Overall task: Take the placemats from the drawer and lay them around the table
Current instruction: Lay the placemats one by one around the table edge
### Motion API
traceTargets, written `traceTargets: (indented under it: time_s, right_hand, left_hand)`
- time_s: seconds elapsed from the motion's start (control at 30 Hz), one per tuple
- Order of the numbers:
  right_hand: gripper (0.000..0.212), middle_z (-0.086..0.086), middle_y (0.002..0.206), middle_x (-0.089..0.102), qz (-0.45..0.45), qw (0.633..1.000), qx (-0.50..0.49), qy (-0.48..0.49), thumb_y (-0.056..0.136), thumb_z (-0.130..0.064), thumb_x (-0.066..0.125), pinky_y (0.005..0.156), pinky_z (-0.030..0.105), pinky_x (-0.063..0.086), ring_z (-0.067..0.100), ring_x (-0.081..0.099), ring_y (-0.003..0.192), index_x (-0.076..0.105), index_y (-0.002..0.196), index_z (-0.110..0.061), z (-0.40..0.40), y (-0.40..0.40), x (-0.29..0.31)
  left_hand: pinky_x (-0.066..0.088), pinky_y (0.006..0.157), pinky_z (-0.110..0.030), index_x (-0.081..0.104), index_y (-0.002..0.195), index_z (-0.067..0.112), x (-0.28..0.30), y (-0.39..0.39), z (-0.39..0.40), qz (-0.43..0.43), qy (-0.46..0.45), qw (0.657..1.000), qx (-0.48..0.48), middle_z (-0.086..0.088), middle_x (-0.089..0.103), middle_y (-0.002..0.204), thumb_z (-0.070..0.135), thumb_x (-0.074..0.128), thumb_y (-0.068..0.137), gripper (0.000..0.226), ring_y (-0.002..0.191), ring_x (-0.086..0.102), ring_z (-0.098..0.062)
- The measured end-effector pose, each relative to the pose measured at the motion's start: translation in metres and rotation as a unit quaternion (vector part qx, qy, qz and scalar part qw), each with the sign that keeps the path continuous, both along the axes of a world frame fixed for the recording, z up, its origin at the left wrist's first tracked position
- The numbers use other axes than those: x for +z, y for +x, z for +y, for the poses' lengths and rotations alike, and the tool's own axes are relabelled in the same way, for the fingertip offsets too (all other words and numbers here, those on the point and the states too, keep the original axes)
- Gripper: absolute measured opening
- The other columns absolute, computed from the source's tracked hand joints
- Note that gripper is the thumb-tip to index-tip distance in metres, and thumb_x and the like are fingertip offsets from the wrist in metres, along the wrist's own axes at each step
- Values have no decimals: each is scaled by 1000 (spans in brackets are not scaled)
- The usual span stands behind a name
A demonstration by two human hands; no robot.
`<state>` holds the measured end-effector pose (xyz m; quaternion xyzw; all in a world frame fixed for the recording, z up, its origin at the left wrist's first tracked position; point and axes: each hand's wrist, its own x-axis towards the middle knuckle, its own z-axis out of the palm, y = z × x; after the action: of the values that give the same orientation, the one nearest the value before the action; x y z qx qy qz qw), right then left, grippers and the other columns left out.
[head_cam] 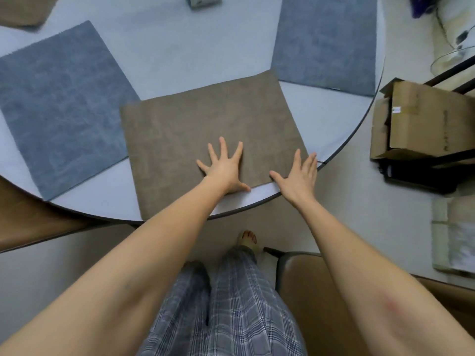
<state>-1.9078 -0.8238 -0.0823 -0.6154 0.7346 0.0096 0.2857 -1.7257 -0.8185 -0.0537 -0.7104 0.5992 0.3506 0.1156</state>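
Your left hand [226, 169] lay flat w/ fingers spread wide, palm down on the brown placemat [205, 140], pressing near its near-right part. Your right hand [299, 179] was also flat, fingers straight & fanned, resting at the mat's near-right corner, partly over the table [159, 42] edge; neither hand curled round anything.

The brown placemat sat at the near rim of the round pale table, slightly rotated, its near-left corner hanging a bit past the rim. A blue-grey placemat [59, 109] lay to its left, its right corner touching or just tucked by the brown one; can't tell which was on top. Another blue-grey placemat [326, 42] lay at the right, its near-left corner just beside the brown mat's far-right corner. A 2nd brown placemat [23, 10] showed at the far left, cut by the frame.

A small grey box [203, 1] sat mid-table at the top edge. Off the table, right: an open cardboard box [421, 119]. A brown chair seat [316, 291] was beside your plaid trousers [231, 304].
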Motion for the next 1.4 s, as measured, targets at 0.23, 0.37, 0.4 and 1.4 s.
traceTargets:
  time_s: [0.23,0.37,0.4,1.4]
  right_hand:
    - [86,18,156,-21,60,996,57,13,94,-58,34,116,48,-12,27,-20,145,-15,151,-15,7,-6,-1]
    - [83,18,157,-19,91,993,67,14,95,-57,30,113,53,-14,32,-17,146,-12,151,-13,8,-4,0]
    - [80,18,157,-17,103,992,69,-6,96,-55,31,114,52,-14,34,-15,146,-8,152,-12,7,-3,0]
    - [65,8,161,1,54,950,238,-194,100,-37,34,120,36,-5,21,-2,149,8,152,-10,-133,32,6]
  left_hand:
    - [4,107,-74,-13,152,36,-3,-1,1,-16,6,1000,-13,-9,-31,156,58,76,69,123,143,-23,-43]
    - [6,109,-73,-12,152,35,-2,0,0,-22,14,999,-23,-10,-29,157,61,74,69,122,143,-20,-44]
    - [8,109,-71,-10,153,35,-2,0,-2,-28,13,999,-30,-11,-25,158,64,72,69,120,144,-16,-45]
    - [16,110,-69,25,151,26,11,53,-133,-64,-108,992,-30,-6,18,158,56,68,79,89,146,11,-36]
